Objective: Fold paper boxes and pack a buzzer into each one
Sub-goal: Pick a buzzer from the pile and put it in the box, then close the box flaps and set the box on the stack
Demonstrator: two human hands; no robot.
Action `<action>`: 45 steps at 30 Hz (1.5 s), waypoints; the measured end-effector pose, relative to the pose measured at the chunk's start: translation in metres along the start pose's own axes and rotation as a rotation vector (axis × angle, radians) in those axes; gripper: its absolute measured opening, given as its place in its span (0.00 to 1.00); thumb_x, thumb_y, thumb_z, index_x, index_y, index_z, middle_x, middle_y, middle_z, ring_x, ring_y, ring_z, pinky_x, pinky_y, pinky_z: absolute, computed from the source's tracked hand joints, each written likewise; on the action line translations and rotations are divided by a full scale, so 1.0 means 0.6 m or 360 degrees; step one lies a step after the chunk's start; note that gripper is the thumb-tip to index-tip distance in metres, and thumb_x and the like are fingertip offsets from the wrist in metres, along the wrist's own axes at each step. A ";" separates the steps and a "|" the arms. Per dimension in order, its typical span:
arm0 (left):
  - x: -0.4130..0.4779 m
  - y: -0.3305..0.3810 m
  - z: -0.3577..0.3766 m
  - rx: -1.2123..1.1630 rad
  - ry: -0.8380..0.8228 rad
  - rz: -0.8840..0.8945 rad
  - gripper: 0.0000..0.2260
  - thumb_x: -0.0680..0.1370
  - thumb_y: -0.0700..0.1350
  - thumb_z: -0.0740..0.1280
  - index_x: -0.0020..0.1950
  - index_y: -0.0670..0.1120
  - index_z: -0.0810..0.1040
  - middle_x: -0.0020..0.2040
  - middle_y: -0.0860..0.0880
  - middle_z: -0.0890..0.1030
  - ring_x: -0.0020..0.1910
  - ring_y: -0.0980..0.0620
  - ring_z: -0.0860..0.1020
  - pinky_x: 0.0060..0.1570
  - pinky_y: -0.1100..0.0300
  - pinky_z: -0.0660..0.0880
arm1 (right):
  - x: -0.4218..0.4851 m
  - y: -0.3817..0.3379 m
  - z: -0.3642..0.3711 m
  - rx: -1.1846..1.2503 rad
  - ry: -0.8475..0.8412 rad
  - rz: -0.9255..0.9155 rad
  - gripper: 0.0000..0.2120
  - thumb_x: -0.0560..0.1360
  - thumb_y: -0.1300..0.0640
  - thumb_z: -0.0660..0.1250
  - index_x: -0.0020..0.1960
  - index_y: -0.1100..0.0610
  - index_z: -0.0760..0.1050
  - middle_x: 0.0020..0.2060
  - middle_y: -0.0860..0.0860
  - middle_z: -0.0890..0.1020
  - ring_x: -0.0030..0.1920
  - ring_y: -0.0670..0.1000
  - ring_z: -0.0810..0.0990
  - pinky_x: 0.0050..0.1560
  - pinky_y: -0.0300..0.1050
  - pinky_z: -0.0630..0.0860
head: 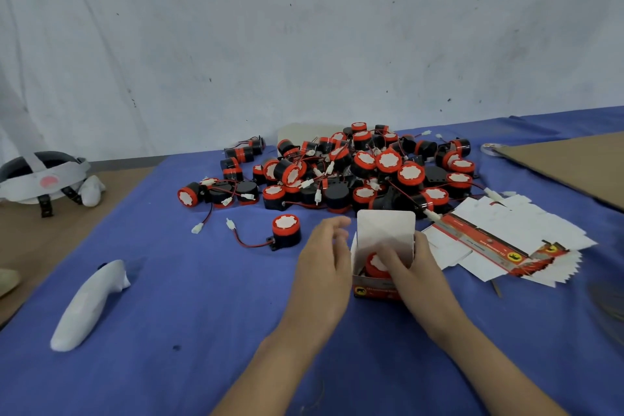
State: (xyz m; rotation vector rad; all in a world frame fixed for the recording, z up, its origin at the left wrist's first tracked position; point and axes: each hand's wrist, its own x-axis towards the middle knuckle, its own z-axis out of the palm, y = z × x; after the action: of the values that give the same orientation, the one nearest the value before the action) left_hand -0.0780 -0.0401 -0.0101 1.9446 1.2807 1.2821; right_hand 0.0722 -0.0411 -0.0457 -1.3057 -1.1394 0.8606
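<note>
A small paper box [385,228] stands upright on the blue cloth, its white lid flap raised and a red printed side facing me. A red-and-black buzzer [372,265] sits inside it. My right hand [417,272] grips the box's right wall, thumb inside over the buzzer and fingers behind the wall. My left hand [326,258] hovers by the box's left side with relaxed fingers, holding nothing. A big pile of buzzers [364,169] with red wires lies behind the box. One lone buzzer [286,230] lies left of the box.
Flat unfolded box blanks [499,240] are fanned out to the right of the box. A brown cardboard sheet [574,165] lies at far right. A white controller [91,304] rests on the blue cloth [202,314] at left, a headset [44,176] beyond it.
</note>
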 end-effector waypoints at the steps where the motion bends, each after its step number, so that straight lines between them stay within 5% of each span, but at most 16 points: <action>1: 0.002 0.000 0.001 -0.0098 -0.0059 -0.0133 0.11 0.85 0.44 0.57 0.62 0.58 0.71 0.54 0.60 0.77 0.51 0.68 0.75 0.45 0.76 0.70 | -0.005 -0.001 0.000 0.0047 0.0000 -0.0026 0.15 0.79 0.37 0.61 0.62 0.41 0.70 0.55 0.40 0.80 0.57 0.42 0.79 0.48 0.38 0.76; 3: 0.004 0.000 0.004 -0.0226 -0.0156 -0.0295 0.09 0.85 0.46 0.58 0.59 0.61 0.72 0.53 0.60 0.79 0.51 0.71 0.74 0.44 0.77 0.71 | -0.012 -0.001 -0.004 0.0151 0.0133 -0.0047 0.28 0.77 0.29 0.51 0.71 0.41 0.69 0.62 0.42 0.78 0.63 0.45 0.77 0.58 0.46 0.77; 6: 0.007 0.000 0.008 -0.0370 -0.0207 -0.0411 0.10 0.85 0.45 0.58 0.61 0.58 0.74 0.54 0.59 0.81 0.53 0.65 0.77 0.50 0.69 0.76 | -0.013 -0.004 -0.014 0.0293 0.0283 0.0040 0.21 0.83 0.41 0.51 0.75 0.40 0.65 0.63 0.41 0.76 0.60 0.43 0.76 0.48 0.39 0.75; 8: 0.009 -0.002 0.011 -0.0401 -0.0249 -0.0451 0.11 0.85 0.44 0.58 0.63 0.56 0.74 0.54 0.56 0.82 0.53 0.63 0.79 0.51 0.66 0.77 | -0.011 -0.009 -0.020 0.0268 0.0133 0.0095 0.15 0.84 0.48 0.55 0.63 0.30 0.73 0.50 0.34 0.81 0.50 0.37 0.80 0.39 0.32 0.74; 10: 0.010 -0.003 0.017 -0.0386 -0.0266 -0.0443 0.10 0.84 0.44 0.60 0.63 0.56 0.74 0.52 0.54 0.81 0.47 0.65 0.79 0.44 0.70 0.76 | -0.010 -0.013 -0.028 0.0275 -0.0032 0.0125 0.20 0.84 0.51 0.58 0.47 0.27 0.79 0.42 0.32 0.84 0.44 0.34 0.82 0.37 0.28 0.75; 13: 0.010 -0.006 0.028 -0.0439 -0.0300 -0.0439 0.11 0.83 0.46 0.63 0.64 0.56 0.71 0.48 0.54 0.80 0.42 0.68 0.78 0.38 0.74 0.73 | -0.005 -0.011 -0.038 0.0479 -0.0125 0.0199 0.12 0.82 0.55 0.62 0.59 0.42 0.80 0.53 0.46 0.86 0.55 0.49 0.84 0.57 0.49 0.80; 15: 0.009 -0.008 0.035 -0.0437 -0.0371 -0.0430 0.12 0.83 0.46 0.64 0.64 0.57 0.70 0.52 0.53 0.78 0.45 0.65 0.79 0.38 0.74 0.74 | -0.003 -0.013 -0.040 0.0509 -0.0153 0.0235 0.13 0.80 0.58 0.65 0.62 0.46 0.78 0.55 0.50 0.85 0.56 0.54 0.84 0.59 0.56 0.79; 20: 0.015 -0.015 0.039 -0.0398 -0.0427 -0.0371 0.10 0.82 0.41 0.64 0.56 0.57 0.74 0.55 0.53 0.79 0.48 0.61 0.79 0.40 0.70 0.76 | -0.005 -0.011 -0.027 0.0325 -0.0018 0.0319 0.16 0.75 0.68 0.66 0.55 0.50 0.78 0.48 0.49 0.86 0.48 0.50 0.85 0.38 0.40 0.79; 24: 0.018 -0.024 0.038 -0.0437 -0.0386 -0.0448 0.06 0.81 0.41 0.64 0.50 0.52 0.76 0.52 0.49 0.80 0.47 0.54 0.79 0.38 0.68 0.77 | -0.003 -0.010 -0.036 0.0274 -0.0016 0.0341 0.10 0.79 0.66 0.65 0.51 0.53 0.80 0.46 0.53 0.86 0.49 0.53 0.83 0.44 0.45 0.78; 28: 0.021 -0.030 0.040 -0.0444 -0.0321 -0.0487 0.09 0.80 0.39 0.65 0.44 0.51 0.79 0.46 0.54 0.82 0.45 0.55 0.79 0.37 0.69 0.75 | -0.001 -0.009 -0.048 0.0192 -0.0038 0.0338 0.14 0.80 0.65 0.63 0.45 0.50 0.83 0.43 0.49 0.86 0.50 0.53 0.81 0.53 0.50 0.77; 33: 0.017 -0.031 0.046 -0.0433 -0.0334 -0.0361 0.13 0.79 0.38 0.65 0.41 0.55 0.80 0.45 0.56 0.82 0.45 0.59 0.80 0.39 0.69 0.75 | -0.003 -0.008 -0.046 0.0027 -0.0017 0.0161 0.10 0.79 0.65 0.65 0.47 0.52 0.79 0.41 0.47 0.84 0.43 0.47 0.81 0.34 0.30 0.74; 36: 0.012 -0.037 0.041 -0.0266 -0.0324 -0.0184 0.16 0.80 0.38 0.62 0.44 0.57 0.80 0.50 0.54 0.81 0.47 0.57 0.78 0.42 0.67 0.76 | -0.006 -0.006 -0.045 -0.0051 0.0013 0.0065 0.11 0.78 0.67 0.65 0.47 0.52 0.79 0.42 0.47 0.83 0.43 0.46 0.81 0.32 0.27 0.72; 41: 0.007 -0.057 0.017 0.0066 -0.0425 0.0144 0.16 0.81 0.34 0.58 0.56 0.50 0.81 0.54 0.58 0.79 0.50 0.61 0.77 0.44 0.71 0.72 | -0.013 -0.014 -0.065 -0.0089 -0.0254 0.0023 0.22 0.81 0.70 0.55 0.51 0.49 0.82 0.58 0.49 0.81 0.57 0.48 0.80 0.42 0.28 0.75; 45: 0.013 -0.060 0.006 0.0029 -0.0566 0.0077 0.14 0.83 0.40 0.58 0.60 0.51 0.81 0.63 0.62 0.75 0.63 0.65 0.72 0.55 0.72 0.71 | -0.020 -0.015 -0.090 -0.0051 -0.0432 0.0026 0.22 0.83 0.65 0.53 0.58 0.45 0.82 0.72 0.39 0.69 0.72 0.44 0.67 0.63 0.36 0.70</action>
State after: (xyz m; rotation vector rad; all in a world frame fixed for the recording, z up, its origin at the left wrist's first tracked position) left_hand -0.0894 -0.0169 -0.0363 2.1098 1.0748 0.8935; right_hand 0.1195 -0.0681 -0.0336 -1.2511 -1.3595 1.0590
